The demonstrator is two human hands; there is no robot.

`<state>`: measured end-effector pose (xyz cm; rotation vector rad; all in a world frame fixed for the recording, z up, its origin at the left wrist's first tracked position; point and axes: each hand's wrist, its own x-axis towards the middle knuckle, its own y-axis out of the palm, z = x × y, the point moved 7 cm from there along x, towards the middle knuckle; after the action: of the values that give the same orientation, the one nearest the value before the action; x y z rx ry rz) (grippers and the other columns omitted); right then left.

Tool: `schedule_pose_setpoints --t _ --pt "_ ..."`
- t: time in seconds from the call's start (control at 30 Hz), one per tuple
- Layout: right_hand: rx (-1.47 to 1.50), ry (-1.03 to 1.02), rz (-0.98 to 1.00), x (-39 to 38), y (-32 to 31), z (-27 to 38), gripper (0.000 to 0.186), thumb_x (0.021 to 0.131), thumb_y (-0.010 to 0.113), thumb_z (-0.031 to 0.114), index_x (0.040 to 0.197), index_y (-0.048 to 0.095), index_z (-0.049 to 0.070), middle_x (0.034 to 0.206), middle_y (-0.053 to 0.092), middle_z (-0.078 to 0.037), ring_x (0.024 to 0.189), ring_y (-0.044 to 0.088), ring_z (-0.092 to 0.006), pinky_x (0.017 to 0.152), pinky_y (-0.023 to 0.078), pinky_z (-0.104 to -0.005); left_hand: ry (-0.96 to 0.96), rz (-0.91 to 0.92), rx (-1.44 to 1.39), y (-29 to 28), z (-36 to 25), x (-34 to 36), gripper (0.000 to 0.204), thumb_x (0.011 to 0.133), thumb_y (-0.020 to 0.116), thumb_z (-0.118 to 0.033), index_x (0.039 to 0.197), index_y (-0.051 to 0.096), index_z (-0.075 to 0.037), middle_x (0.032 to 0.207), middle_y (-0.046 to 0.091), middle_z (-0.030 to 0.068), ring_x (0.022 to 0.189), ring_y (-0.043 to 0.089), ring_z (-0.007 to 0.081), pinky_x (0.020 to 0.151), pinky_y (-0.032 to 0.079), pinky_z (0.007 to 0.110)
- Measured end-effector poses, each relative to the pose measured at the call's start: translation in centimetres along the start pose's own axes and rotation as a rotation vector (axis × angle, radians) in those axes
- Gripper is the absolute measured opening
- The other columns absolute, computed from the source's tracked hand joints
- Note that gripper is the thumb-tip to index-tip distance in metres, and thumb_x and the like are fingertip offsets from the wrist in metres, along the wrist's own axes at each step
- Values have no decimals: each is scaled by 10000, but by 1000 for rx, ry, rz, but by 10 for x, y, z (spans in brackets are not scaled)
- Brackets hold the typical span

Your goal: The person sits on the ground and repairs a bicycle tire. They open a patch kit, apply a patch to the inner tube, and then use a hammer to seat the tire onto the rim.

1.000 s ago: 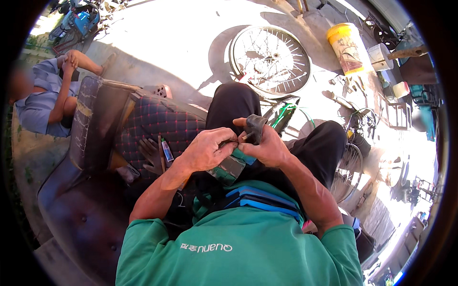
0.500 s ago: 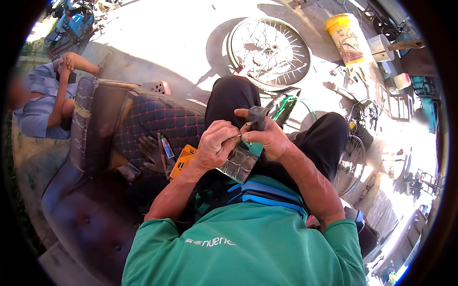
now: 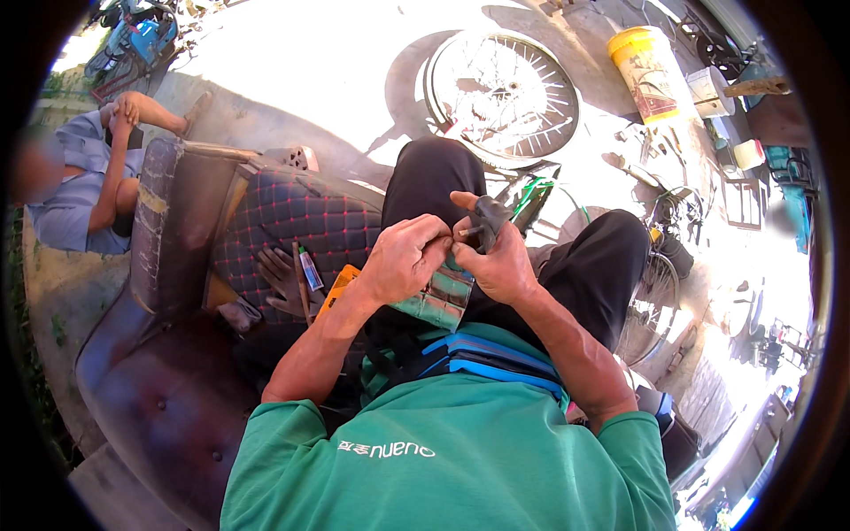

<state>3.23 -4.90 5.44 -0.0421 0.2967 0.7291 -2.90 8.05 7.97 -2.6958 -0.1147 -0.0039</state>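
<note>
My left hand is closed, its fingertips pinched together close to my right hand. Below its fingers hangs a shiny sheet of square patches, seemingly held in the palm; anything tiny in the pinch is hidden. My right hand grips a folded piece of dark rubber inner tube, which wraps over the index finger. A small light-tipped stub sticks out of the rubber toward my left hand. Both hands are above my lap, between my knees.
A bicycle wheel lies on the ground ahead. To the left, a quilted seat bears a glove, a small tube and an orange packet. Another person sits far left. A yellow bucket stands at the far right.
My left hand has drawn slightly back from my right fingertips and turned. The patch sheet has tilted and now reflects green. The rubber has shifted slightly to the right.
</note>
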Motion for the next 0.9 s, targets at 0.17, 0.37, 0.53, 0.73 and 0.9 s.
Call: schedule_pose_setpoints --t 0.17,0.37,0.53,0.73,0.9 --pt "-111 -84 -92 0 2 0 605 795 636 7 1385 509 -34 876 607 -43 795 587 -110 727 496 -284 -141 -59 -152 3 13 2 185 931 579 -142 892 613 36 752 634 189 657 628 331 612 488 364" --pt "-236 -191 -126 7 6 6 579 780 646 -30 1349 540 -16 827 590 -39 728 578 -134 681 490 -308 -302 -98 -223 7 35 -2 236 935 568 -188 890 608 40 703 580 143 632 547 184 605 456 342" --pt "-274 -198 -141 9 9 9 574 782 643 -26 1346 542 -20 825 588 -36 727 576 -130 686 488 -306 -396 -122 -361 11 38 -5 190 921 538 -162 871 607 8 727 547 3 715 488 90 655 412 277" --pt "-202 -113 -121 11 10 8 560 800 647 -5 1349 538 -26 841 593 -29 753 586 -108 728 500 -288 -443 -76 -492 12 45 -7 177 958 543 -153 896 619 -5 777 585 -21 743 508 56 673 427 243" --pt "30 61 -52 17 -3 -11 548 832 675 26 1358 534 -32 940 603 -15 855 581 -85 778 492 -258 -396 37 -403 3 40 -5 140 979 616 -136 991 666 -6 866 654 -13 793 559 47 709 468 234"
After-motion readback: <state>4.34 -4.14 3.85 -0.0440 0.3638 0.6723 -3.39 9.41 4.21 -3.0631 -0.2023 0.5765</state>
